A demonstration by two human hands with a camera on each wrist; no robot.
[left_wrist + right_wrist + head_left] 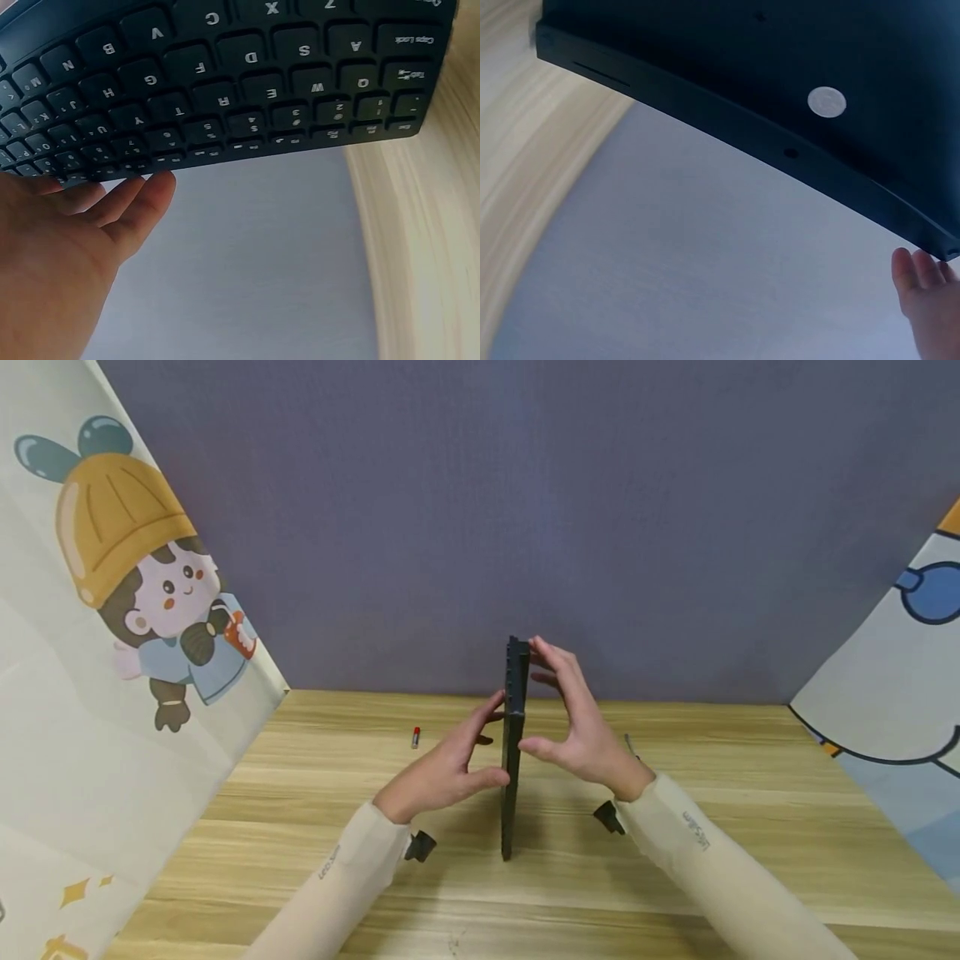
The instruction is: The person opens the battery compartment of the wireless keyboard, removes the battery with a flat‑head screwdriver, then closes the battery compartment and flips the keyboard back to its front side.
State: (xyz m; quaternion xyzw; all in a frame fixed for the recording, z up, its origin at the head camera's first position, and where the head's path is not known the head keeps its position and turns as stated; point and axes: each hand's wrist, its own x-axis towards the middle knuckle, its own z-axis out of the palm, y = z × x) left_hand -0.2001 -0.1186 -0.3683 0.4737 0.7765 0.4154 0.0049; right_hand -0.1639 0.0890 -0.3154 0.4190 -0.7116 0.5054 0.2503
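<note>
A black keyboard (512, 760) stands on end, almost edge-on in the head view, its keys toward my left hand. My left hand (446, 768) holds it from the key side, thumb at the near long edge. In the left wrist view, the fingertips (161, 187) touch the edge beside the number row. My right hand (585, 731) is on the back side, fingers at the upper far corner and thumb by the near edge. The right wrist view has the keyboard's plain underside (705, 67) with a round pale sticker (826, 102); fingertips (906, 270) meet its corner.
A small red-tipped battery (416, 737) lies on the wooden table (315, 793), left of the keyboard. A thin dark item (630, 743) is partly hidden by the right forearm. Behind the table rises a grey-blue wall panel (450, 527), with printed cartoon sheets (45, 693) at the sides.
</note>
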